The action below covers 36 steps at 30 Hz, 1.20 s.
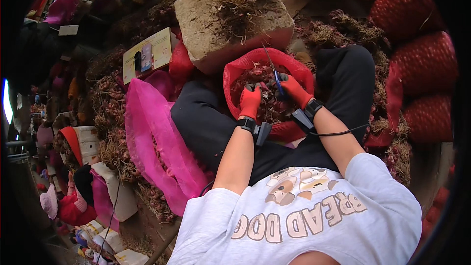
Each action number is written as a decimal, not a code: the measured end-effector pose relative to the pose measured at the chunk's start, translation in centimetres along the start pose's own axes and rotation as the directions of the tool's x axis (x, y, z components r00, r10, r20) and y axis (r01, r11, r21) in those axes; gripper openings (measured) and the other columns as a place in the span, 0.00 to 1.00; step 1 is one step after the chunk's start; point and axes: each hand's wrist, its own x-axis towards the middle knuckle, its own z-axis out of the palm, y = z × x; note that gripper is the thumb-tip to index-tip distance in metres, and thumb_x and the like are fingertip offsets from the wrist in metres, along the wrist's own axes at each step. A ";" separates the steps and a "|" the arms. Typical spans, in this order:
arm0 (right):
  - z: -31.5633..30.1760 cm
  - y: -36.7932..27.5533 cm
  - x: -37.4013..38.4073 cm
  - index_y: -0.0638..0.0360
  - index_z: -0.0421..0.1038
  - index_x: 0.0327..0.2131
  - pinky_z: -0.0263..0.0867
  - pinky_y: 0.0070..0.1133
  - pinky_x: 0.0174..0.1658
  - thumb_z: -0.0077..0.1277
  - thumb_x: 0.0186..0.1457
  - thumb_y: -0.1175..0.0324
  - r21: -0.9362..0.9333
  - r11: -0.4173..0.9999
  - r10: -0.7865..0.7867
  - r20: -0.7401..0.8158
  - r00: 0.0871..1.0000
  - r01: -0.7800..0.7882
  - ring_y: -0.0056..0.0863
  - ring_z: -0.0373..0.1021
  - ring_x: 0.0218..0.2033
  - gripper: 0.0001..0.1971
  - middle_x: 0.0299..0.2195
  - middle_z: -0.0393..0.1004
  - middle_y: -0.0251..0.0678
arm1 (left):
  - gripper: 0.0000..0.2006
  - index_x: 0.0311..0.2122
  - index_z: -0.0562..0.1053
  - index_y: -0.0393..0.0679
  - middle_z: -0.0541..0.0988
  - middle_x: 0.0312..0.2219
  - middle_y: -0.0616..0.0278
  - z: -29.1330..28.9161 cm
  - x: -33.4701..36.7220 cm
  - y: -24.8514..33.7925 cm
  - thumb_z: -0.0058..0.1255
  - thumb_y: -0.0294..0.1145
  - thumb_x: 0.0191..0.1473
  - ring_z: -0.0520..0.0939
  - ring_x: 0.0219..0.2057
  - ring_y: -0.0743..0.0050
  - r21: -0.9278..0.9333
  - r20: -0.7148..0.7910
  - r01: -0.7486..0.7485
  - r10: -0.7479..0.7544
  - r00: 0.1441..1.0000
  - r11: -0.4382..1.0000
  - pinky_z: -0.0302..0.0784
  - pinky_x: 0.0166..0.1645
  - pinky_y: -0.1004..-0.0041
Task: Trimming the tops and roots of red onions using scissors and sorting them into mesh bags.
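Observation:
Between my bent legs stands a red mesh bag [232, 70], its mouth held wide, with reddish-purple shallots [271, 112] and dry skins inside. My right hand [294, 91], in a red glove with dark fingertips, is closed around the blue handles of a pair of scissors [279, 83]. Their blades point up and away, over the bag's far rim. My left hand [250, 100], gloved the same way, is over the bag's left side, close to the right hand. Its fingers are curled together; whatever they pinch is too small to make out.
A pale foam block [201, 24] beyond the bag carries bunches of dried shallots [238, 12]. To the left are a flat box [163, 44] with a phone [146, 57], and a pink mesh bag [152, 137]. Full red sacks [424, 59] are stacked right. Another person [76, 208] sits lower left.

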 end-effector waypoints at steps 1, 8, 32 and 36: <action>0.3 -0.3 -0.4 0.56 0.68 0.27 0.59 0.14 0.22 0.52 0.48 0.69 0.071 0.997 0.036 0.028 0.999 -0.038 0.13 0.64 0.18 0.04 0.19 0.67 0.25 | 0.15 0.36 0.74 0.41 0.78 0.31 0.53 -0.5 -0.3 0.1 0.48 0.43 0.51 0.79 0.32 0.60 -0.113 0.027 0.042 -0.039 0.999 0.993 0.71 0.37 0.66; 1.5 -1.3 -0.5 0.59 0.69 0.29 0.60 0.16 0.24 0.52 0.48 0.69 -0.062 0.954 -0.295 -0.027 0.955 0.293 0.14 0.63 0.19 0.06 0.20 0.68 0.25 | 0.09 0.36 0.72 0.38 0.76 0.31 0.63 -1.9 -0.3 0.6 0.42 0.31 0.56 0.76 0.32 0.74 -0.098 0.154 -0.665 0.672 0.724 0.740 0.71 0.37 0.76; 1.8 -8.1 -4.8 0.61 0.70 0.40 0.66 0.16 0.31 0.52 0.51 0.59 0.035 0.995 -0.094 -0.068 0.993 0.097 0.18 0.71 0.26 0.17 0.29 0.74 0.31 | 0.12 0.44 0.68 0.46 0.76 0.33 0.67 -4.6 -2.2 2.9 0.46 0.38 0.57 0.75 0.30 0.81 -0.870 0.335 0.291 0.044 0.941 0.399 0.75 0.35 0.82; 1.5 -11.2 -9.5 0.60 0.73 0.34 0.64 0.20 0.32 0.55 0.48 0.55 -0.591 0.807 -0.094 -0.100 0.991 0.017 0.19 0.70 0.26 0.18 0.26 0.74 0.33 | 0.07 0.40 0.70 0.47 0.75 0.33 0.68 -5.6 -1.4 2.6 0.44 0.32 0.57 0.76 0.29 0.78 -0.923 0.365 0.350 0.073 0.928 0.162 0.75 0.30 0.81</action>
